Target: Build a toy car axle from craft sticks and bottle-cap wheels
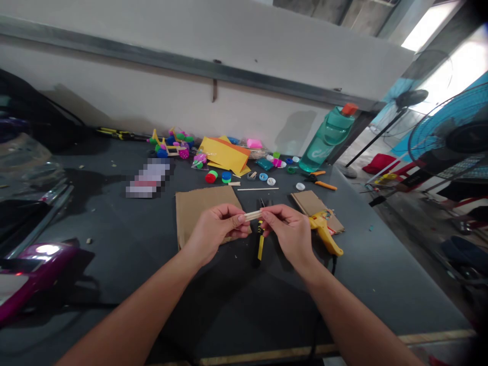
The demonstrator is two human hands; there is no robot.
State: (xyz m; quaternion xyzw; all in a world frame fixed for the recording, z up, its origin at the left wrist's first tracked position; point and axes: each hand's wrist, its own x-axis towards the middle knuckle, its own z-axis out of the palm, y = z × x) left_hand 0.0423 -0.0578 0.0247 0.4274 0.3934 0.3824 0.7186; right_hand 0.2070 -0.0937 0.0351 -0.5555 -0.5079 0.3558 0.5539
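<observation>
Between my hands are a few short pale wooden sticks [253, 215], held side by side above the table. My left hand [221, 227] pinches their left end between thumb and fingers, over a cardboard sheet [202, 203]. At the right end, my right hand [287, 226] closes its thumb and fingertips on the same sticks. Below them lies a tool with a black and yellow handle [261, 246], its upper part partly hidden by my right hand. A yellow glue gun [326, 234] rests on a smaller cardboard piece [310, 203] beside my right hand.
Behind are colored papers [224, 154], bottle caps [226, 177], a long thin stick [258, 189], orange-handled pliers [324, 184] and a green water bottle [326, 140]. A magenta device [41, 277] sits at left. A fan [457, 137] stands beyond the table's right edge.
</observation>
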